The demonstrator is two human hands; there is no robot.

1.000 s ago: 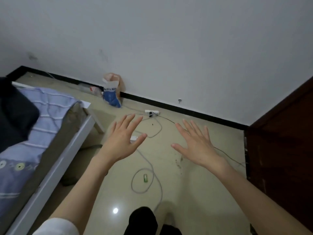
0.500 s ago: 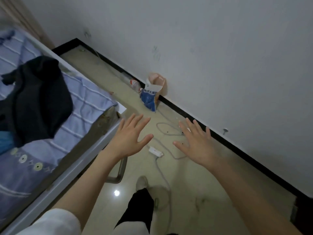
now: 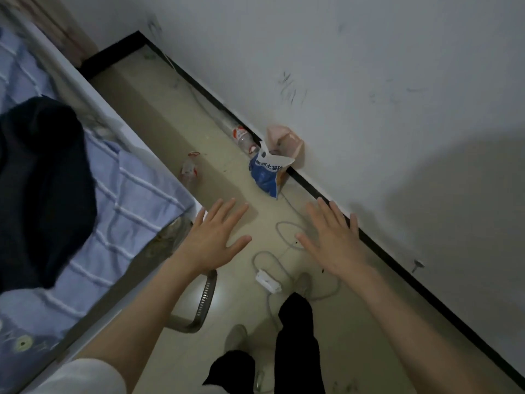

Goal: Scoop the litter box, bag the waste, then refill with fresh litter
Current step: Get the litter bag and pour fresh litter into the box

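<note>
Left hand: the left hand (image 3: 211,240) is held out over the floor with fingers straight and spread, holding nothing.
Right hand: the right hand (image 3: 333,240) is likewise flat and spread, empty, nearer the wall.
Landmark: the litter bag (image 3: 267,173), blue and white, stands on the floor (image 3: 159,89) against the black baseboard, its top torn open and flaring.
Hands to bag: both are short of the litter bag and apart from it, one to each side of the line toward it.
Behind the bag: a pink plastic bag (image 3: 284,140) leans on the wall, touching or just behind it; possibly meant for waste, though the blur leaves that unsure.
Beside the bag: a clear bottle (image 3: 241,135) lies along the baseboard just beyond it; a white cable (image 3: 284,237) loops on the floor on the near side.
Away from the bag: the bed (image 3: 136,200) runs along the opposite side, dark clothing on it.
Litter box: not in view.
Handling: the bag looks soft-walled, slumped and partly full, so probably heavy low down and floppy above; the open mouth could spill.
Hold: likely one hand gathering the torn top, the other under the base.
</note>
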